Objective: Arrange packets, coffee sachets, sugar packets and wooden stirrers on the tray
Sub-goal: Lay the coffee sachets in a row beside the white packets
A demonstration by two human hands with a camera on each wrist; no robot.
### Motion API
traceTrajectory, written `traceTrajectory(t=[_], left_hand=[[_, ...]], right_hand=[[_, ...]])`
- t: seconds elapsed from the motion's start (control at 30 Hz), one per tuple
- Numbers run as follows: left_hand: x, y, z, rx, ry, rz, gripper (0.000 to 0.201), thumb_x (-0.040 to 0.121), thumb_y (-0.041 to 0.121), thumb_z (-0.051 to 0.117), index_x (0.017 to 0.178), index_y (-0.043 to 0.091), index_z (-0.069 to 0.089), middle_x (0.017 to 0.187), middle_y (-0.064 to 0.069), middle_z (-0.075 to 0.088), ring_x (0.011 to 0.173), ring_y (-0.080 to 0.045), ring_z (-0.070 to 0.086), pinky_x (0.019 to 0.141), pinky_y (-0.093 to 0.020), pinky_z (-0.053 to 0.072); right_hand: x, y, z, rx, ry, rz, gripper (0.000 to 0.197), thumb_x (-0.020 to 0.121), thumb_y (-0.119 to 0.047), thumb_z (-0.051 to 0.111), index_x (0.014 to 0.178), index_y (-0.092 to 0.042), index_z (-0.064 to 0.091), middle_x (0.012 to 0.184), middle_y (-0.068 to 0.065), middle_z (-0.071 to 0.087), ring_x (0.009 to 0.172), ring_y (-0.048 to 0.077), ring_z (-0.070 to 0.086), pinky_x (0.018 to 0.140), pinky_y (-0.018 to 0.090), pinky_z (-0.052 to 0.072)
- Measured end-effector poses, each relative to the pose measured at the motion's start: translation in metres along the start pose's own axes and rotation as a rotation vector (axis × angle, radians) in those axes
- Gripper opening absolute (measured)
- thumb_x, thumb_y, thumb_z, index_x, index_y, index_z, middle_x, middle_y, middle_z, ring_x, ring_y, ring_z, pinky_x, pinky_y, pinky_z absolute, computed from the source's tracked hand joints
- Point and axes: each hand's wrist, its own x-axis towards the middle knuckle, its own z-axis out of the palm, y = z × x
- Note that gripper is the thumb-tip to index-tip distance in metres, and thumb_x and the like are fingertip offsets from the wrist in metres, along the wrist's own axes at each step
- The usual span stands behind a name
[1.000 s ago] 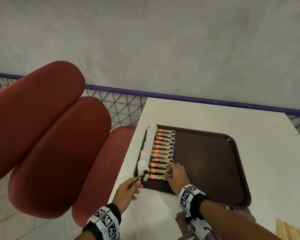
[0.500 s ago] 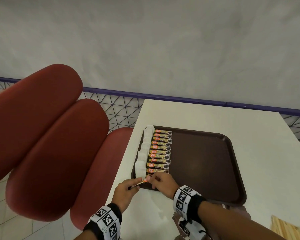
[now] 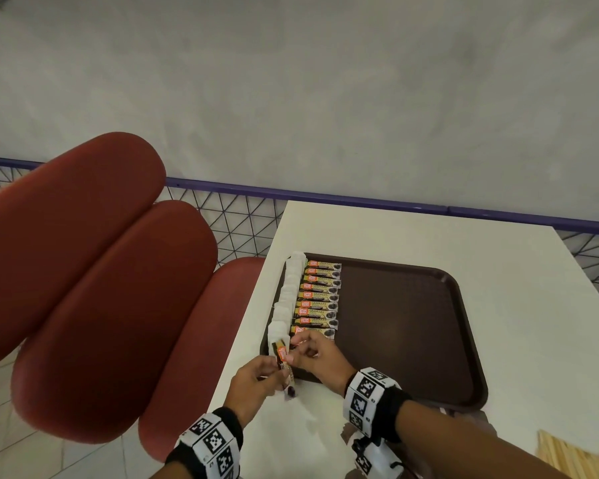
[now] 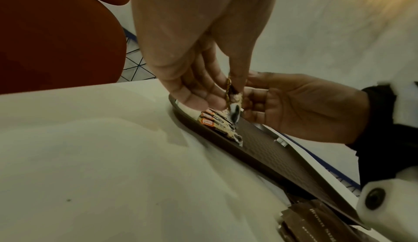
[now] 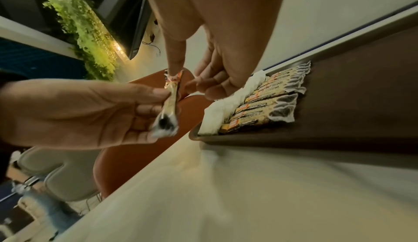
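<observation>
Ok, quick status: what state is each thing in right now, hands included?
Left hand: grips held sachet, in the air, not yet on the tray.
Right hand: pinches that sachet's orange end.
Sachet row: flat, side by side on tray's left part.
White packets: overlapping column along tray's left rim.
Tray: flat on table, right part bare.
Wooden stirrers: off tray.
Brown packets: off tray, on table.

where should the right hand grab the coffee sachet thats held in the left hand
Pinch the orange top end of the coffee sachet, coming from the tray side with the right hand. The left hand pinches its middle and it stands nearly upright, so that end sticks up free; it is thin and flat, which suits thumb and forefinger.
</observation>
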Motion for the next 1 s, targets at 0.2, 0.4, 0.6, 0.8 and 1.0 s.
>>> traceTrajectory(t=[0.2,0.4,0.6,0.8,1.0], left_hand=[[0.004,0.000,0.005,-0.140,0.023,-0.072,0.035,0.071,0.015,0.080,0.096,0.003,0.059,0.090,-0.015,0.066,0.087,-0.031,0.067,0.070,-0.030,0.057],[0.005,0.006,0.012,-0.265,-0.022,-0.137,0.023,0.085,0.007,0.065,0.105,0.001,0.057,0.102,-0.019,0.068,0.090,-0.029,0.070,0.069,-0.025,0.055],[0.002,-0.002,-0.002,-0.232,0.057,-0.148,0.016,0.089,0.008,0.060,0.105,0.010,0.058,0.099,-0.012,0.067,0.091,-0.022,0.065,0.076,-0.024,0.050],[-0.001,-0.019,-0.021,-0.186,0.082,-0.181,0.013,0.090,0.004,0.058,0.103,0.008,0.060,0.102,-0.016,0.064,0.090,-0.024,0.061,0.072,-0.025,0.050],[-0.004,-0.026,-0.023,-0.159,0.073,-0.186,0.013,0.089,0.004,0.059,0.101,0.009,0.062,0.099,-0.014,0.065,0.090,-0.023,0.061,0.072,-0.024,0.050]], right_hand=[[-0.005,0.004,-0.005,-0.173,-0.119,-0.013,0.029,0.078,-0.014,0.072,0.082,-0.026,0.046,0.081,-0.009,0.052,0.068,0.005,0.045,0.063,0.012,0.042],[-0.004,0.002,-0.011,-0.531,-0.004,-0.148,0.017,0.081,-0.012,0.066,0.094,-0.017,0.057,0.088,-0.006,0.051,0.076,0.003,0.043,0.066,0.008,0.035],[0.002,0.014,-0.033,-0.816,0.146,-0.101,0.026,0.086,-0.017,0.062,0.111,-0.013,0.059,0.119,0.000,0.052,0.113,0.016,0.043,0.096,0.022,0.035],[0.000,0.029,-0.032,-0.950,0.003,-0.085,0.033,0.090,-0.018,0.056,0.122,-0.012,0.057,0.126,0.003,0.048,0.120,0.018,0.038,0.099,0.025,0.034],[0.000,0.038,-0.029,-0.869,0.084,-0.104,0.032,0.087,-0.021,0.061,0.119,-0.016,0.056,0.121,-0.001,0.049,0.115,0.014,0.040,0.097,0.022,0.036]])
